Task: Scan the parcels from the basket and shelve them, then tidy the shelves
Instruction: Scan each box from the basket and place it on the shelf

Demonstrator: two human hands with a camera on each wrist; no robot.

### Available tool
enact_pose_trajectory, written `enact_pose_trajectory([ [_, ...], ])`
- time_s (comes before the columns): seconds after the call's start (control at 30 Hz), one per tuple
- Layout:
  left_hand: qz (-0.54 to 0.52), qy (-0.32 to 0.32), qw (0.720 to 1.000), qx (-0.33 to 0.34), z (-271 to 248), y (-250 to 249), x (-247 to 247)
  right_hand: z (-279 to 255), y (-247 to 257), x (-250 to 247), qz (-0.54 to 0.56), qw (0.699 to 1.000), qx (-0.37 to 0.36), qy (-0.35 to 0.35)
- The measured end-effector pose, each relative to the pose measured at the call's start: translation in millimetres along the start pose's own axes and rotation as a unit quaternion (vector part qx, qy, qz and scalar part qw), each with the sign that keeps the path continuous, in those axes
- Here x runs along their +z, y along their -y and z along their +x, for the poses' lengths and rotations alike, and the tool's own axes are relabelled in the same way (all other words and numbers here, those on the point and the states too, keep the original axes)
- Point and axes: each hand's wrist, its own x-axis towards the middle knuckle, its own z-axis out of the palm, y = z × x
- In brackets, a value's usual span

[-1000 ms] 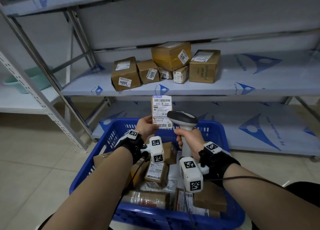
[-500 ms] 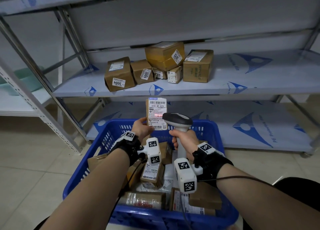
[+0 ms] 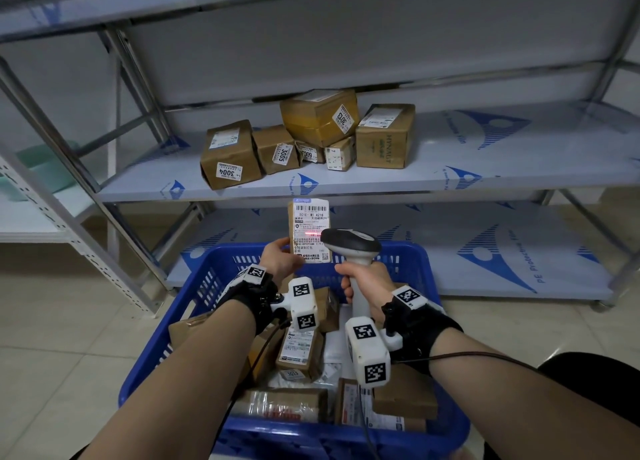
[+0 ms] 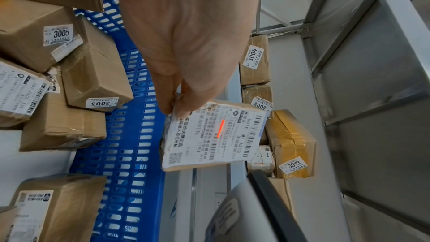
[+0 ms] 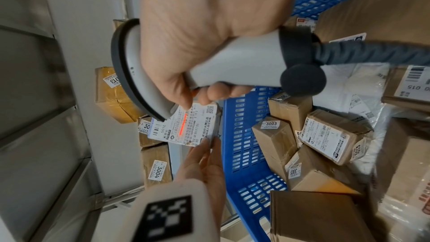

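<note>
My left hand (image 3: 282,259) pinches a small flat parcel (image 3: 309,229) by its lower corner and holds it upright above the far rim of the blue basket (image 3: 194,324), white label toward me. In the left wrist view the parcel (image 4: 213,136) shows a red scan line across its label. My right hand (image 3: 363,283) grips the handle of a grey and white barcode scanner (image 3: 351,243), whose head points at the label from the right. The right wrist view shows the scanner (image 5: 232,65) just above the parcel (image 5: 186,126).
Several brown parcels (image 3: 311,137) with numbered stickers sit grouped on the middle shelf (image 3: 485,162). The basket holds several more boxes (image 3: 298,349) and a white bag. A lower shelf (image 3: 485,252) runs behind the basket. A second rack (image 3: 45,196) stands at the left on the tiled floor.
The red scan line now lies across the parcel's label, where a second ago none showed. Both hands and the basket stay nearly in place; the view has shifted slightly right.
</note>
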Motion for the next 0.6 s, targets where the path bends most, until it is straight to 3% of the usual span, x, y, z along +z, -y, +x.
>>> enact_pose_trajectory([
  [0.6,0.018,0.006,1.000,0.015,4.6,-4.1,0.0,6.0,-0.5,-6.7,0.007,1.000,-0.009,-0.001],
])
